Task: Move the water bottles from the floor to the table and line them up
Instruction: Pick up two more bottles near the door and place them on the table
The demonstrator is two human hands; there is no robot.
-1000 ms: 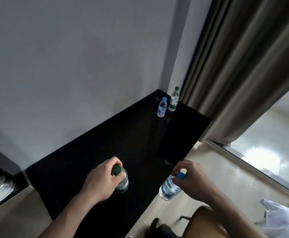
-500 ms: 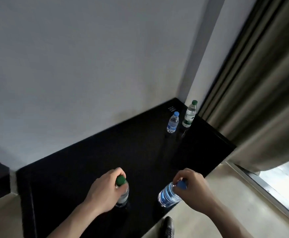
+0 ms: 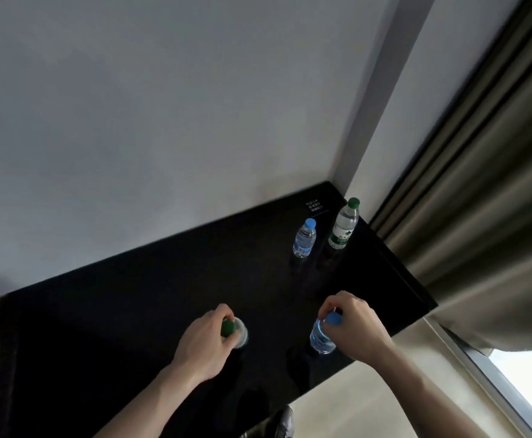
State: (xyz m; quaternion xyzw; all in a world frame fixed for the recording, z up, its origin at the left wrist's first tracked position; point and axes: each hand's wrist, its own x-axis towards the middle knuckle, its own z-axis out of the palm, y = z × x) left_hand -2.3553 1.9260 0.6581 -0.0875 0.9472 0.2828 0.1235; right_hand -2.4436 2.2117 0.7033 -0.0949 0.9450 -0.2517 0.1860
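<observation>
My left hand (image 3: 206,343) grips the top of a green-capped water bottle (image 3: 238,333) over the black table (image 3: 132,311). My right hand (image 3: 353,330) grips the neck of a blue-capped water bottle (image 3: 321,338) over the table near its front edge. Whether either bottle rests on the surface I cannot tell. Two more bottles stand upright at the table's far right corner: a small blue-capped one (image 3: 304,238) and, to its right, a taller green-capped one (image 3: 343,224).
A white wall rises behind the table. A grey-brown curtain (image 3: 485,184) hangs along the right side, with a bright window strip (image 3: 530,384) below it. Beige floor (image 3: 369,406) lies in front of the table, and a dark shoe (image 3: 285,422) shows at the bottom.
Both hands have carried their bottles forward and inward over the table. The blue-capped bottle, earlier beyond the front edge, is now above the tabletop. The view has tilted up and left.
</observation>
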